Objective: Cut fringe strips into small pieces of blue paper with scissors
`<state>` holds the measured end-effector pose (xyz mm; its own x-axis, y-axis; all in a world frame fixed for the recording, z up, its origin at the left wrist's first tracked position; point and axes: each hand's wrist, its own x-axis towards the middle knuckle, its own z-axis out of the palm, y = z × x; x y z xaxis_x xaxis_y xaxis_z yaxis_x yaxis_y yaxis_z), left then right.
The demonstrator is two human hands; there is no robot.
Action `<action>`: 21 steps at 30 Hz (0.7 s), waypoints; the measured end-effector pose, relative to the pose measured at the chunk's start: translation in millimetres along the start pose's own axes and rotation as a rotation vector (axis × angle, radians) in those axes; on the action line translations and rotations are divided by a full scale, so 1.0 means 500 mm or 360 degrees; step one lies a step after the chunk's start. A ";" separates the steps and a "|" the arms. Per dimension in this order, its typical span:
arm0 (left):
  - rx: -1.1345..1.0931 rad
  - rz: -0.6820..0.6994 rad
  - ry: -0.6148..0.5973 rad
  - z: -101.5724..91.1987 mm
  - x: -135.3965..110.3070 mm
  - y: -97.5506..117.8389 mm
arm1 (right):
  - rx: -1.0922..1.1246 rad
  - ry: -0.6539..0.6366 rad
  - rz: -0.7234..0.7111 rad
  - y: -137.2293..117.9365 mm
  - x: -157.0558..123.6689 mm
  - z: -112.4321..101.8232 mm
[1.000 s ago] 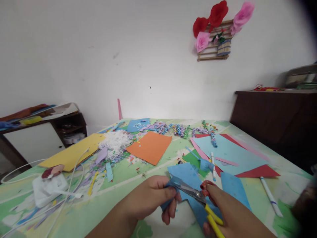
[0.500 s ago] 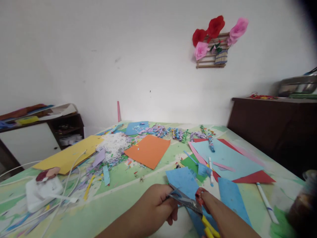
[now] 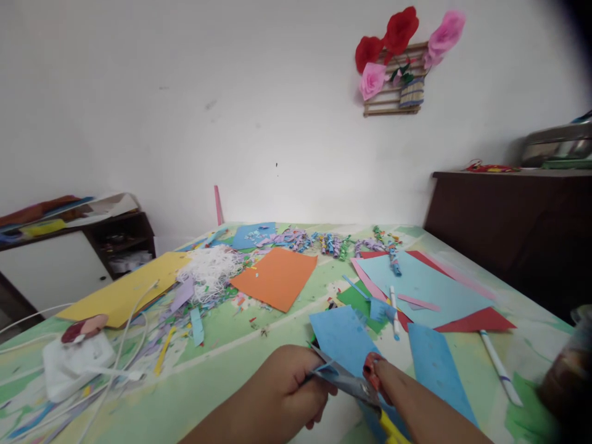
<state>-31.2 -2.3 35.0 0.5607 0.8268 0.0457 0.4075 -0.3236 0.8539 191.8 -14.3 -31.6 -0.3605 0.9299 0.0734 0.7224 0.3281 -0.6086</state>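
Steel-bladed scissors with a red finger loop and a yellow handle [image 3: 351, 383] sit in the grip of the right hand [image 3: 407, 394], thumb through the red loop, their blades parted and pointing toward the left hand [image 3: 296, 385]. That left hand is curled closed, pinching a narrow strip of blue paper [image 3: 327, 366] that shows between the blades; most of the strip is hidden by the fingers. Both hands are held above a counter [image 3: 208, 373] with a green and white patterned cover. Beneath the scissors and just beyond them lies a rectangular blue paper sheet [image 3: 340, 333], and a second blue paper rectangle [image 3: 435, 361] lies to the right, partly behind the right forearm. Ahead of the right hand are a white marker with a blue tip [image 3: 394, 317], a blue paper piece with a fringed edge [image 3: 382, 310] and a large pale blue sheet [image 3: 425, 283] overlapping a red sheet [image 3: 485, 320]. A slim white pen with a purple band [image 3: 499, 367] rests farther right of that hand. Beyond the left hand lie a square orange sheet [image 3: 277, 279] and, farther left, a tangled heap of white shreds [image 3: 213, 271] beside a yellow sheet [image 3: 132, 287].
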 end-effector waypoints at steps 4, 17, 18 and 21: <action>0.0120 0.0200 0.0069 0.002 -0.006 -0.002 | 0.0000 0.0032 0.0013 0.000 -0.004 0.006; 0.0389 0.0407 0.0268 0.007 -0.009 0.002 | -0.0066 0.0061 -0.0154 -0.001 -0.002 0.016; 0.0402 0.0417 0.0277 0.008 -0.009 0.001 | -0.0065 0.0067 -0.0158 0.000 -0.001 0.016; 0.0451 0.0432 0.0309 0.009 -0.009 0.001 | -0.0107 0.0073 -0.0203 0.003 0.001 0.018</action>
<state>-30.3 -8.3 32.6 0.5400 0.7567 0.3684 0.4611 -0.6322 0.6227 187.5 -14.9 -39.6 -0.4259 0.8860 0.1835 0.7110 0.4531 -0.5378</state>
